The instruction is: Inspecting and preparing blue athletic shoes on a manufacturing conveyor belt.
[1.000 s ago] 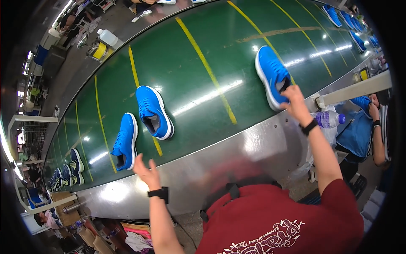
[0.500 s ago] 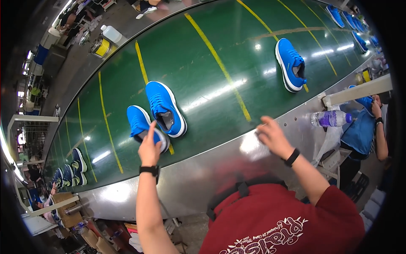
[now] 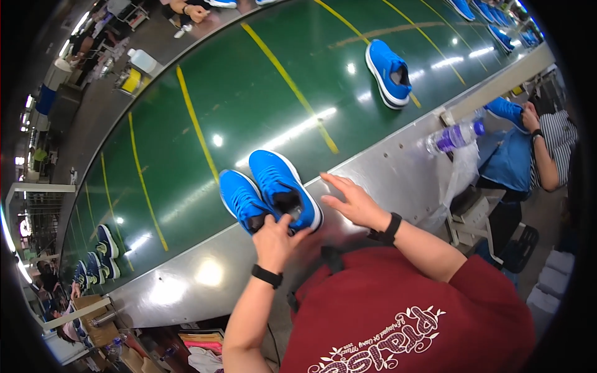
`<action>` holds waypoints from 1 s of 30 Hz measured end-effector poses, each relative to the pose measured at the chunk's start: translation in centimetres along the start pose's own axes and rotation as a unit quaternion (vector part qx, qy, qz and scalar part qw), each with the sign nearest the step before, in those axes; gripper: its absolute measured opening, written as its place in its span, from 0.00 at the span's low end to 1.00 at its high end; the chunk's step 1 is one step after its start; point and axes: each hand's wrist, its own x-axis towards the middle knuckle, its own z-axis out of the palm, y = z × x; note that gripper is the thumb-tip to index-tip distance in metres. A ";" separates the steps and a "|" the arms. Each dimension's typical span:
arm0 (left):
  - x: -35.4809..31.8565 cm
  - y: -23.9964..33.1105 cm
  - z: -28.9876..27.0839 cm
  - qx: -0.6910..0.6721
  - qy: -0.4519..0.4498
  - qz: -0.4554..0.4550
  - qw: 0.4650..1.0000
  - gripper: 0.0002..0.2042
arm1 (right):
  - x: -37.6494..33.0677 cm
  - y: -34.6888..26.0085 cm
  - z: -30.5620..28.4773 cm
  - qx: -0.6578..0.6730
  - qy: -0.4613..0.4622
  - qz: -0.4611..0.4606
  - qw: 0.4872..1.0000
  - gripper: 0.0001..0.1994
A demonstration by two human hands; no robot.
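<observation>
Two blue sneakers with white soles, the left sneaker [image 3: 238, 194] and the right sneaker [image 3: 273, 171], sit side by side at the belt's near edge, toes away from me. Their heels overhang the metal border. My left hand [image 3: 275, 242] is closed on the two heels, its fingers hooked at the shoe openings and partly hidden there. My right hand [image 3: 353, 204] is just right of the pair, apart from it, fingers stretched out and holding nothing.
A green conveyor belt [image 3: 205, 112] with yellow lines spans the view, bordered by a metal ledge [image 3: 186, 280]. Farther right on it lies another blue sneaker [image 3: 387, 74]; dark shoes [image 3: 106, 248] are at far left. A water bottle [image 3: 454, 137] lies near a co-worker's hand [image 3: 530, 117] holding a shoe.
My left hand has taken hold of the two sneakers' heels and drawn them right and toward me, to the belt's near edge. My right hand has moved left toward them.
</observation>
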 end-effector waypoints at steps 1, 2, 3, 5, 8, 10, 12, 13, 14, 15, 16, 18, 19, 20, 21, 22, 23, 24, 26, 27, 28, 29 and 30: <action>-1.5 0.8 1.1 0.006 0.014 0.021 1.000 0.23 | -0.2 0.3 0.1 -0.001 -0.003 0.009 1.000 0.29; -2.8 1.6 2.1 0.012 0.029 0.042 0.999 0.22 | -0.5 0.9 0.5 -0.047 -0.035 -0.023 0.998 0.32; -3.6 2.5 2.6 0.017 0.014 0.050 0.999 0.22 | -0.6 1.5 0.7 -0.093 -0.064 -0.054 0.992 0.35; -4.6 3.5 2.3 -0.008 -0.002 0.053 0.999 0.22 | -0.6 2.2 1.1 -0.064 -0.093 -0.004 0.994 0.39; -5.4 4.2 1.1 -0.012 -0.046 0.055 0.997 0.23 | -1.2 1.4 2.0 -0.017 -0.111 0.043 0.993 0.42; -5.7 4.0 1.1 -0.002 0.063 0.087 0.994 0.22 | -2.1 0.8 3.0 -0.032 -0.069 0.068 0.995 0.40; -4.8 4.6 0.9 -0.025 0.123 0.099 0.987 0.19 | -2.8 0.4 3.1 -0.067 -0.021 0.028 0.997 0.37; -4.0 5.0 0.9 -0.025 0.178 0.103 0.978 0.19 | -3.1 0.1 2.9 -0.101 0.024 -0.013 0.994 0.33; -3.2 5.2 0.8 -0.024 0.231 0.107 0.967 0.19 | -3.3 -0.3 2.7 -0.135 0.070 -0.054 0.987 0.30; -2.5 5.4 0.8 -0.047 0.211 0.093 0.972 0.19 | -3.7 -0.9 2.0 -0.121 0.089 -0.106 0.983 0.24; -1.8 5.5 0.9 -0.046 0.212 0.092 0.972 0.19 | -4.3 -2.0 1.3 -0.112 0.033 -0.130 0.985 0.22; -0.7 5.3 1.0 -0.026 0.134 0.095 0.986 0.18 | -5.6 -2.7 2.2 -0.129 -0.058 -0.186 0.972 0.21; -0.4 4.9 1.6 -0.011 0.133 0.095 0.986 0.17 | -6.0 -3.7 2.6 -0.167 -0.045 -0.209 0.962 0.15; -0.3 4.5 1.7 -0.011 0.132 0.099 0.986 0.17 | -5.7 -3.5 3.2 -0.168 -0.042 -0.207 0.963 0.15; -0.1 4.1 1.6 -0.038 0.138 0.115 0.983 0.17 | -5.4 -2.5 4.0 -0.225 -0.087 -0.189 0.952 0.14; 0.2 4.0 1.5 -0.066 0.146 0.133 0.978 0.16 | -5.0 -1.5 4.9 -0.281 -0.131 -0.170 0.935 0.14; 0.4 4.1 1.4 -0.068 0.146 0.138 0.977 0.14 | -4.9 -0.7 6.0 -0.302 -0.094 -0.179 0.932 0.09; 0.5 4.3 1.2 -0.068 0.145 0.139 0.977 0.14 | -4.6 -0.5 6.9 -0.333 -0.109 -0.160 0.923 0.06; 1.0 5.5 0.7 -0.062 0.131 0.130 0.981 0.12 | -3.9 1.5 8.5 -0.327 -0.097 -0.187 0.921 0.06; 1.1 5.4 0.8 -0.061 0.132 0.126 0.981 0.12 | -3.4 1.0 8.5 -0.326 -0.100 -0.190 0.921 0.06; 1.4 5.2 1.0 -0.023 0.119 0.140 0.983 0.09 | -3.0 0.6 8.4 -0.343 -0.141 -0.200 0.907 0.08; 1.5 5.0 1.3 0.015 0.106 0.152 0.982 0.07 | -2.7 0.3 8.3 -0.359 -0.182 -0.210 0.891 0.11; 1.5 5.2 1.6 0.015 0.108 0.146 0.983 0.07 | -2.7 0.9 8.9 -0.358 -0.186 -0.215 0.889 0.11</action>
